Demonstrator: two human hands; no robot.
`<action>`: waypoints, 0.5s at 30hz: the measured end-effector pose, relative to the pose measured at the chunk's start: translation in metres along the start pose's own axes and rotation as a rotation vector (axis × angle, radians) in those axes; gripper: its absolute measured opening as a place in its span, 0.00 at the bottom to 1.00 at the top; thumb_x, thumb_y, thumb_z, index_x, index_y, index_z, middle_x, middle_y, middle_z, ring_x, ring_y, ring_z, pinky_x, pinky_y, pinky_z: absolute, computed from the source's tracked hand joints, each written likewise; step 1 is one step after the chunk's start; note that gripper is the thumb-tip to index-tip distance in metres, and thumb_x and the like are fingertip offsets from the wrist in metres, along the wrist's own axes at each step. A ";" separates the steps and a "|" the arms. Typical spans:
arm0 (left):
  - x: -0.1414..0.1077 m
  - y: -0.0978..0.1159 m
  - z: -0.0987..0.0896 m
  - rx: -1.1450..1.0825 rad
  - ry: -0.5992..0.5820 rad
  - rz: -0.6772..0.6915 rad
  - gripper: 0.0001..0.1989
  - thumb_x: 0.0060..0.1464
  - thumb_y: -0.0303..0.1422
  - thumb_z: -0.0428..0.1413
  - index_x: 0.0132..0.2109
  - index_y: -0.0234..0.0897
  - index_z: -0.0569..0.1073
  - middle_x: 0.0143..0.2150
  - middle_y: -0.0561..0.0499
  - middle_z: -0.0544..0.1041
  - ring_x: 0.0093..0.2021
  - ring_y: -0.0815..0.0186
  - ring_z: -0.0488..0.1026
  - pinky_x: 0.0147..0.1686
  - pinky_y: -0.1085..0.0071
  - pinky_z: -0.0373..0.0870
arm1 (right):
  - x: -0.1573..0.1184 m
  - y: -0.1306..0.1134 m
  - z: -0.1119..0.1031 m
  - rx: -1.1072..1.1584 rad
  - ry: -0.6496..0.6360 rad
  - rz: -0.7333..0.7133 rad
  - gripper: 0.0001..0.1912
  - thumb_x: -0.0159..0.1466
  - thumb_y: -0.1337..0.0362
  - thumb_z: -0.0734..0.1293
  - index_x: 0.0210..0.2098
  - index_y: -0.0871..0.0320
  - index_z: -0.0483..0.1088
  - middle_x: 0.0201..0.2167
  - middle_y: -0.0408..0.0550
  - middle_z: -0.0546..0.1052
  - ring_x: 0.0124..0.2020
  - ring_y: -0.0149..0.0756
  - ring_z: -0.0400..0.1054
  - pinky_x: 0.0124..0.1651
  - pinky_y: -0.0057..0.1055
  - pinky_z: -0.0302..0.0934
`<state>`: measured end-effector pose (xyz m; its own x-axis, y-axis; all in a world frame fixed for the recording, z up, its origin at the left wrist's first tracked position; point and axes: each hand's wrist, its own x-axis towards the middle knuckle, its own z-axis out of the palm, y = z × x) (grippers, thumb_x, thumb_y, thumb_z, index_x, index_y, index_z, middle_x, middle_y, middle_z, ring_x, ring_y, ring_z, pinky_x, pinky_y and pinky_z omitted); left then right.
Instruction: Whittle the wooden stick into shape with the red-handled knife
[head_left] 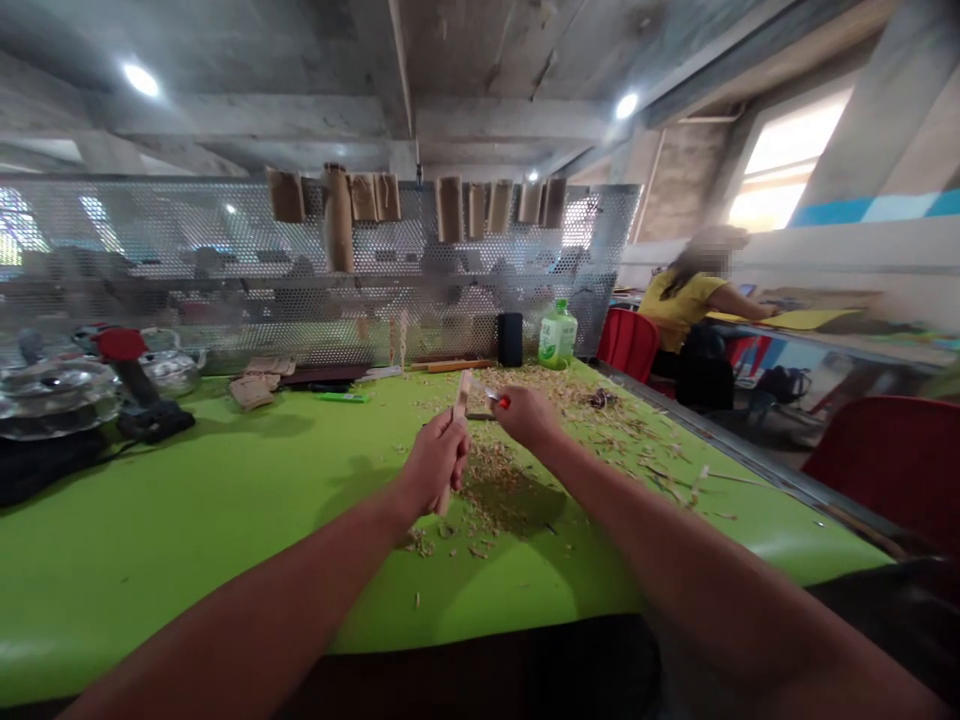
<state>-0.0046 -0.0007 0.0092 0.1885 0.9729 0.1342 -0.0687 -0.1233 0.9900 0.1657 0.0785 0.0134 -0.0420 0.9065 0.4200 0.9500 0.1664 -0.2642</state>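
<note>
My left hand [435,462] grips a flat, pale wooden stick [459,420] upright, with its ends showing above and below my fingers. My right hand [529,417] is close to the stick's upper part, pinching a small knife [495,398] with a red handle. The blade is too small and blurred to make out clearly. Below both hands, wood shavings [487,480] lie scattered across the bright green table [225,560].
Along the back of the table stand a green-capped bottle [558,335], a black cylinder [511,339] and wooden strips. A red-and-black power tool [127,385] and glass lids [56,398] sit at left. Behind rises a perforated metal screen [225,260]. A seated person [686,305] works at right.
</note>
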 end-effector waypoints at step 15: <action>-0.011 0.006 0.003 0.023 -0.019 -0.027 0.08 0.62 0.38 0.49 0.38 0.39 0.63 0.24 0.62 0.61 0.13 0.79 0.52 0.11 0.81 0.53 | 0.001 -0.006 -0.006 -0.134 -0.031 0.002 0.17 0.66 0.61 0.60 0.42 0.58 0.79 0.39 0.57 0.81 0.40 0.41 0.75 0.40 0.29 0.61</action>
<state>-0.0039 -0.0125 0.0143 0.2081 0.9721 0.1084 -0.0413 -0.1020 0.9939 0.1621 0.0765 0.0202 -0.0475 0.9188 0.3918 0.9829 0.1130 -0.1457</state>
